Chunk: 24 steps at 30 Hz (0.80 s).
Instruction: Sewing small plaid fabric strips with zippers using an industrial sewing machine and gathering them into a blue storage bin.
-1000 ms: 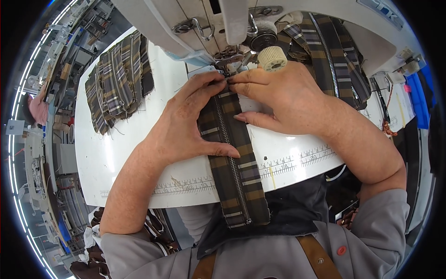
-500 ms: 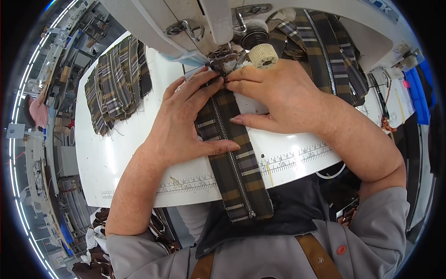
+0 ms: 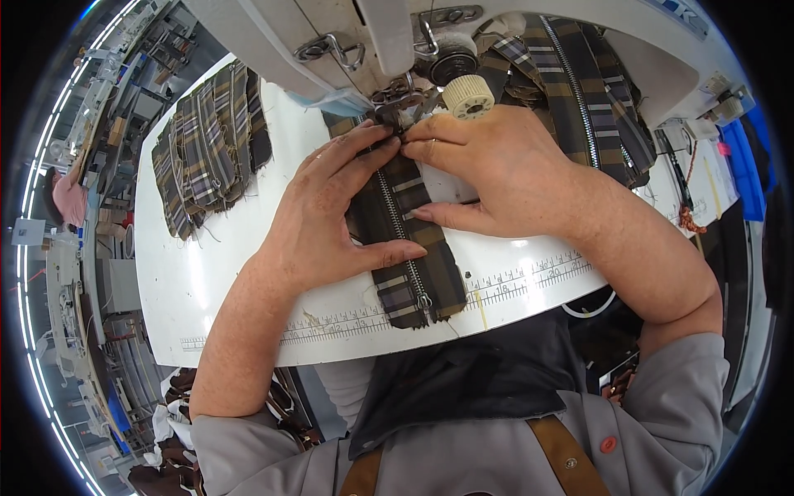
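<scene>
**Both hands flat on plaid zipper strip at the needle**

Plaid strip (image 3: 411, 248) with a metal zipper down its middle lies lengthwise on the white machine table (image 3: 207, 281), far end under the presser foot (image 3: 395, 106) of the sewing machine (image 3: 331, 41), near end just over the table's front edge.

Left hand (image 3: 318, 219): palm down on the strip's left side, fingers held close together and stretched toward the foot, thumb splayed out across the fabric lower down. Pressing, not pinching.

Right hand (image 3: 496, 169): palm down on the right side, fingertips bunched at the zipper just before the foot, meeting the left fingertips; thumb pressed flat along the strip's edge.

Printed ruler scale (image 3: 529, 277) runs along the table's front rim, a long white band with black ticks. Cream ribbed knob (image 3: 468, 96) just beside the right knuckles.

Stack of plaid pieces (image 3: 207, 149) at the table's left, well apart from the hands. More zippered plaid strips (image 3: 587, 91) heaped behind the right hand. Grey sleeves, brown straps (image 3: 562, 455) at the person's chest.
</scene>
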Motion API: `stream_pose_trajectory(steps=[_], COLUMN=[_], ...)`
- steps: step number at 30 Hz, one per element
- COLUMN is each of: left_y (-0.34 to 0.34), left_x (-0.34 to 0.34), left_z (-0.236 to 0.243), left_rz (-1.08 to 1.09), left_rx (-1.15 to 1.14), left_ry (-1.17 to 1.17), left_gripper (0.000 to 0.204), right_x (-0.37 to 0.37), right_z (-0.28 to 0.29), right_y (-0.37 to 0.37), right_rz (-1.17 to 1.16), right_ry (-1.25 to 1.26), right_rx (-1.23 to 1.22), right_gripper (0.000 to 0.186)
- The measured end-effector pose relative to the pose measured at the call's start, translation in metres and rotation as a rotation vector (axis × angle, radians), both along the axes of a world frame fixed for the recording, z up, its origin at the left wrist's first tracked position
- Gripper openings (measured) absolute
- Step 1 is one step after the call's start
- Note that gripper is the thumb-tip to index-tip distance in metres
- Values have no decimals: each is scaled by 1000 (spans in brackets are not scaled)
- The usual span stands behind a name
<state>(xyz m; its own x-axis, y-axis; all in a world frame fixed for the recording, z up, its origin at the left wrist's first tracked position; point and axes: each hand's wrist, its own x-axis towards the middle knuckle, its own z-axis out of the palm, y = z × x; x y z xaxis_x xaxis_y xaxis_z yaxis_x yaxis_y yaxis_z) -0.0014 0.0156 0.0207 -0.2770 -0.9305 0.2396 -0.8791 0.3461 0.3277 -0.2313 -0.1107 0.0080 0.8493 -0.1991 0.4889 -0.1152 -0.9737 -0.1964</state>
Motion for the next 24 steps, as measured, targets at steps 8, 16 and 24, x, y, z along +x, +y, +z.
stream_pose_trajectory(steps=[8,16,24], left_y=[-2,-4,-5], left_x=[5,1,1], left_z=[-7,-5,-7], left_rz=[-8,-4,125], left_rx=[-37,-86,-29], left_ry=[64,110,173], left_gripper=[88,63,47], right_x=[0,0,0], right_z=[3,2,2], right_y=[2,1,2], right_rz=[-16,-12,-23], right_ry=[50,46,61], right_rx=[27,33,33], right_gripper=[50,49,48])
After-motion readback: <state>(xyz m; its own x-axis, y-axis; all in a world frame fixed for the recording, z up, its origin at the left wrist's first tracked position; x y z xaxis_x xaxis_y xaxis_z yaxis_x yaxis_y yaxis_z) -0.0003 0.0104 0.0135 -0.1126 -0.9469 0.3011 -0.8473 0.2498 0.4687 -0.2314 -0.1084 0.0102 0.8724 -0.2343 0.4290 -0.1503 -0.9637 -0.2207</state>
